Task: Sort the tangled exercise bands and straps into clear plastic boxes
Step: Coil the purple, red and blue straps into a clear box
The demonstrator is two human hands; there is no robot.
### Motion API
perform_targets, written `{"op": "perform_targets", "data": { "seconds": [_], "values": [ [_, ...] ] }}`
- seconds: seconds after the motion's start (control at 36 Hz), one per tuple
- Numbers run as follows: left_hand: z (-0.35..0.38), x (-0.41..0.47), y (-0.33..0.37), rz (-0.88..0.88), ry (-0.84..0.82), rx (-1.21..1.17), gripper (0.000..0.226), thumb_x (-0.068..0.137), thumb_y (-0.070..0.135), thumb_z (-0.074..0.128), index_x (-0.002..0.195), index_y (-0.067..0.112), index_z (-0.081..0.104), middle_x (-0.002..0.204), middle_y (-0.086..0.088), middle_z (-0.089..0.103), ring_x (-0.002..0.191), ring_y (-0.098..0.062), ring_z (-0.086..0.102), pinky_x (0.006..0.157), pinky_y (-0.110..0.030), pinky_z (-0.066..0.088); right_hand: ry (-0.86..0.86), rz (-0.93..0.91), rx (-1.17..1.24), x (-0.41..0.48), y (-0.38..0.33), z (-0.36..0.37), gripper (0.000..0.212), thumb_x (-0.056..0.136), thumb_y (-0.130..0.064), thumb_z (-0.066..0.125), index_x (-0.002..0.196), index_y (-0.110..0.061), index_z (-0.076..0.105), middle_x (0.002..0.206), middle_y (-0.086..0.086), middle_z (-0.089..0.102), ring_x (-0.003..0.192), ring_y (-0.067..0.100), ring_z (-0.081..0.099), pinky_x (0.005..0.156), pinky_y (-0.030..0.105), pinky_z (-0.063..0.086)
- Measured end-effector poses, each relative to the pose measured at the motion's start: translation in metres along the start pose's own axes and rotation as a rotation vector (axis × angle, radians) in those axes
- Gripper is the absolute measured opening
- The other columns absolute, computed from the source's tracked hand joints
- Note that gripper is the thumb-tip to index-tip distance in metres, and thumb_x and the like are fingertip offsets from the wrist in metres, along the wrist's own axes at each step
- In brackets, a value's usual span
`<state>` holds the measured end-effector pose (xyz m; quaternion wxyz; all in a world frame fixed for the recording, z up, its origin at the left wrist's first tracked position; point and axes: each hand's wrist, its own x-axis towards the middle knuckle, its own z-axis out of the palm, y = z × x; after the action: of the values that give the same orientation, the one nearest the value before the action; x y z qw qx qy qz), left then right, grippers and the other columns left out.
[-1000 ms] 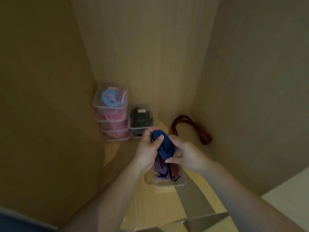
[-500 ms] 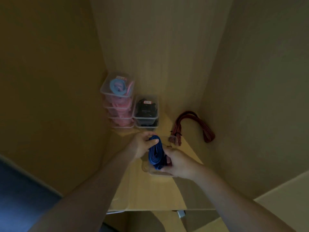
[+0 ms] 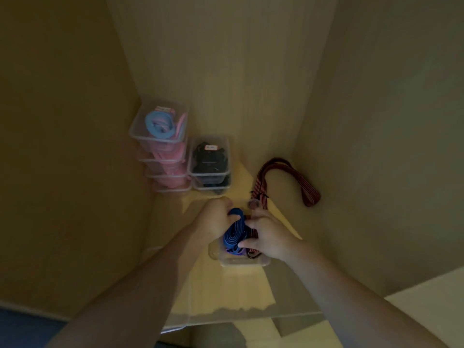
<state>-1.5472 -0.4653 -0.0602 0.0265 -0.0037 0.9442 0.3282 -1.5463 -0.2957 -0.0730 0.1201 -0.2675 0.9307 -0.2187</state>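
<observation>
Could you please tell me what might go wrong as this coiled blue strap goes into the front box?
1. The coiled blue strap, gripped by the left hand and right hand, may uncoil once released.
2. The small clear plastic box already holds a purple band, so contents could retangle or overfill.
3. The loose red-and-black striped strap lies just behind the box and might snag.

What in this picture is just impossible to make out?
Head view, dim throughout.
- The near box: contents mostly hidden under the left hand, right hand and blue band.
- The label on the black-strap box: too small and blurred to read.
- The lower pink-band boxes: contents partly covered by the box stacked on top.
</observation>
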Motion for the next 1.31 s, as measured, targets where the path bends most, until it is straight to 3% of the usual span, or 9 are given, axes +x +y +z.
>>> {"op": "perform_targets", "data": {
  "seconds": [0.17,0.25,0.47,0.58,0.78,0.92,1.08,1.19,1.31],
  "values": [
    [0.001,-0.009,-0.006,0.119,0.0,0.128,0.034,0.087,0.021,0.066,0.118,0.008,0.065,0.116,-0.006,0.064,0.105,-0.021,0.058,0.082,-0.016,0.034,0.013,0.025,-0.026,0.003,0.001,0.0,0.055,0.084,-0.044,0.068,0.131,-0.018,0.057,0.127,0.004,0.048,0.125,0.021,0.038,0.106,0.033,0.033],
    [0.002,-0.018,-0.008,0.172,0.006,0.128,0.037,0.087,0.025,0.066,0.122,0.012,0.064,0.122,-0.003,0.058,0.111,-0.018,0.052,0.094,-0.019,0.034,0.086,0.02,-0.004,-0.001,0.002,0.0,0.054,0.084,-0.037,0.07,0.133,-0.018,0.056,0.131,0.004,0.054,0.125,0.023,0.042,0.105,0.034,0.036],
    [0.006,-0.038,-0.01,0.205,-0.04,0.063,0.052,0.08,0.031,0.076,0.127,0.015,0.062,0.138,0.001,0.045,0.127,-0.015,0.043,0.107,-0.015,0.025,0.197,-0.036,0.063,-0.014,0.002,-0.006,0.049,0.08,-0.025,0.075,0.126,-0.014,0.062,0.128,0.0,0.056,0.125,0.015,0.045,0.106,0.02,0.033],
    [0.006,-0.036,-0.01,0.222,-0.002,0.065,0.045,0.079,0.027,0.077,0.121,0.016,0.065,0.133,0.001,0.049,0.123,-0.017,0.045,0.109,-0.027,0.032,0.26,-0.004,0.013,-0.017,0.004,-0.011,0.031,0.081,-0.019,0.074,0.111,-0.015,0.069,0.12,-0.003,0.058,0.118,0.013,0.05,0.096,0.011,0.029],
    [0.0,-0.03,-0.009,0.239,0.038,-0.049,0.029,0.083,0.016,0.07,0.112,0.013,0.068,0.12,-0.002,0.056,0.115,-0.018,0.052,0.104,-0.034,0.041,0.279,0.037,0.006,-0.015,0.001,-0.023,0.02,0.084,-0.021,0.072,0.103,-0.014,0.072,0.114,0.002,0.062,0.112,0.015,0.053,0.092,0.018,0.036],
    [-0.003,-0.022,-0.011,0.236,0.07,-0.061,0.024,0.085,0.015,0.068,0.109,0.015,0.07,0.112,0.002,0.058,0.11,-0.015,0.054,0.1,-0.023,0.04,0.314,0.073,0.059,-0.012,-0.001,-0.029,0.008,0.087,-0.016,0.067,0.092,-0.011,0.072,0.097,0.0,0.062,0.091,0.017,0.059,0.078,0.027,0.044],
    [-0.009,-0.009,-0.012,0.213,0.083,-0.091,0.02,0.087,0.014,0.065,0.106,0.016,0.07,0.108,0.004,0.061,0.102,-0.013,0.058,0.092,-0.02,0.042,0.323,0.176,0.048,-0.002,0.002,-0.045,0.017,0.092,-0.01,0.057,0.097,-0.008,0.073,0.103,0.009,0.067,0.095,0.025,0.063,0.084,0.038,0.049],
    [-0.012,-0.001,-0.01,0.197,0.115,-0.122,0.018,0.089,0.016,0.064,0.106,0.018,0.069,0.106,0.009,0.057,0.099,-0.007,0.056,0.088,-0.014,0.037,0.213,0.299,0.054,0.017,0.016,-0.06,0.026,0.096,-0.014,0.052,0.115,-0.014,0.069,0.12,0.003,0.066,0.112,0.019,0.061,0.094,0.024,0.045],
    [-0.014,0.005,-0.01,0.194,0.139,-0.112,0.019,0.09,0.014,0.063,0.107,0.018,0.069,0.104,0.01,0.055,0.101,-0.006,0.054,0.088,-0.013,0.035,0.058,0.352,0.111,0.038,0.027,-0.065,0.031,0.096,-0.003,0.05,0.123,-0.011,0.064,0.131,0.005,0.06,0.123,0.015,0.053,0.084,0.008,0.033]
  ]
}}
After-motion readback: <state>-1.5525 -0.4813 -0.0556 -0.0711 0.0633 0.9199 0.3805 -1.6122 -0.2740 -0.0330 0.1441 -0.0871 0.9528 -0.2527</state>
